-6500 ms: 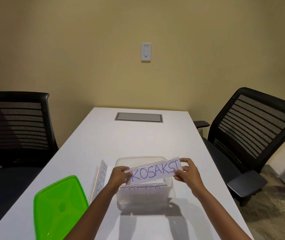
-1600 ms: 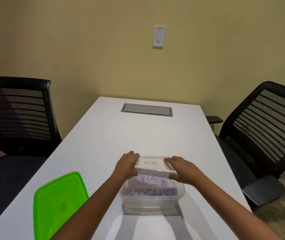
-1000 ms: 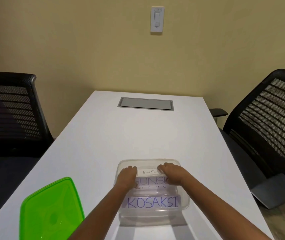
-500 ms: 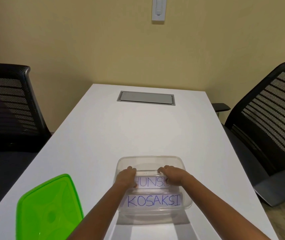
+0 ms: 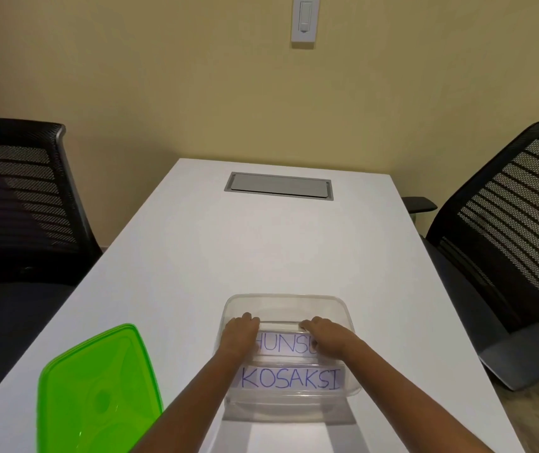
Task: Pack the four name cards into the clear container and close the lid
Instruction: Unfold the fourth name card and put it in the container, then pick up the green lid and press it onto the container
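Note:
The clear container [image 5: 289,300] sits on the white table [image 5: 245,243] in front of me, without its lid. Inside, a white name card reading KOSAKSI [image 5: 291,378] lies near the front wall. Behind it lies another card reading HUNSU [image 5: 284,342]. My left hand [image 5: 238,333] presses down on the left end of that card and my right hand [image 5: 325,333] on the right end, both inside the container. Any cards underneath are hidden. The green lid [image 5: 98,392] lies on the table to the left of the container.
A grey cable hatch [image 5: 278,185] is set into the table's far end. Black mesh chairs stand to the left [image 5: 16,197] and right [image 5: 510,230] of the table. A light switch [image 5: 304,19] is on the yellow wall.
The small top card seen earlier has been pushed down out of sight. Both hands have stayed on the HUNSU card, pressing it flat, and my view has tilted down slightly.

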Available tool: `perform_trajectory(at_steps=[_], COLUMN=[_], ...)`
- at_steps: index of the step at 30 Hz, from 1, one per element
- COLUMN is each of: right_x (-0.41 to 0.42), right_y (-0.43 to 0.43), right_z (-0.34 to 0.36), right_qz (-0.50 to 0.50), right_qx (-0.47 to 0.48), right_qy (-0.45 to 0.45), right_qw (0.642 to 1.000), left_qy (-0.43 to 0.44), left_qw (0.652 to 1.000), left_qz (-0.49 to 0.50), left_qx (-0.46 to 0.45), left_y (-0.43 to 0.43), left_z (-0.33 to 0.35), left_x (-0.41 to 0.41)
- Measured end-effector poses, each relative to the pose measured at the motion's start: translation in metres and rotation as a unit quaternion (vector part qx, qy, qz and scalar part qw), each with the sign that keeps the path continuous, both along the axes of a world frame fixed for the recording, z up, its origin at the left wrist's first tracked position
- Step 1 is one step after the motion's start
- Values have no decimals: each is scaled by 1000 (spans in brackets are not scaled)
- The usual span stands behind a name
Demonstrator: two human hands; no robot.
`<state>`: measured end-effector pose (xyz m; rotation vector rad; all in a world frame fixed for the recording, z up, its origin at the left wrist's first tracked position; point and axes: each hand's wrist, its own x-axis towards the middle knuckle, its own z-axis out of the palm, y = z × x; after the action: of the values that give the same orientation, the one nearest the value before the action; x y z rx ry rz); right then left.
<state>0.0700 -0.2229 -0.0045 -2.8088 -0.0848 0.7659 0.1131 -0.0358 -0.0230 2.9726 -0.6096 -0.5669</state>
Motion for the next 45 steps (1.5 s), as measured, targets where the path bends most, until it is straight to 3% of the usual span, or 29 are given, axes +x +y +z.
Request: perform_trajectory(at_steps=[4,7,13,18,23,28,31,36,40,45], right_x=[-4,-9,-19,-28,-40,-54,-59,-62,-64,-65], right_y=[3,6,29,75,133,187,213,242,254,262], right_z=[1,4,25,55,74,57,31,-11,-28,-35], right_qz=[0,-13,-72,-107,-62,4,17,-77,-162,-184], right_qx=[-14,-25,70,177,250,254,224,208,195,180], right_qy=[-1,-38,-176,-290,-329,-273,-173,16,39,39], right_qw=[1000,999,979,934,909,928,959,975,967,966], left_qy=[3,-15,-176,-208,-221,-164,-88,19,38,53], left_qw=[1000,993,937,917,921,916,929,938,942,942], left_qz=[10,31,82,158,227,330,351,342,325,320], left_qx=[-27,-117,-291,-300,-227,-155,-79,-61,-72,-87], left_y=[2,7,40,73,111,149,173,193,199,197], left_z=[7,19,44,48,32,7,-7,-25,-33,-34], left_x=[-3,-10,-36,-58,-80,-96,-104,-120,-126,-128])
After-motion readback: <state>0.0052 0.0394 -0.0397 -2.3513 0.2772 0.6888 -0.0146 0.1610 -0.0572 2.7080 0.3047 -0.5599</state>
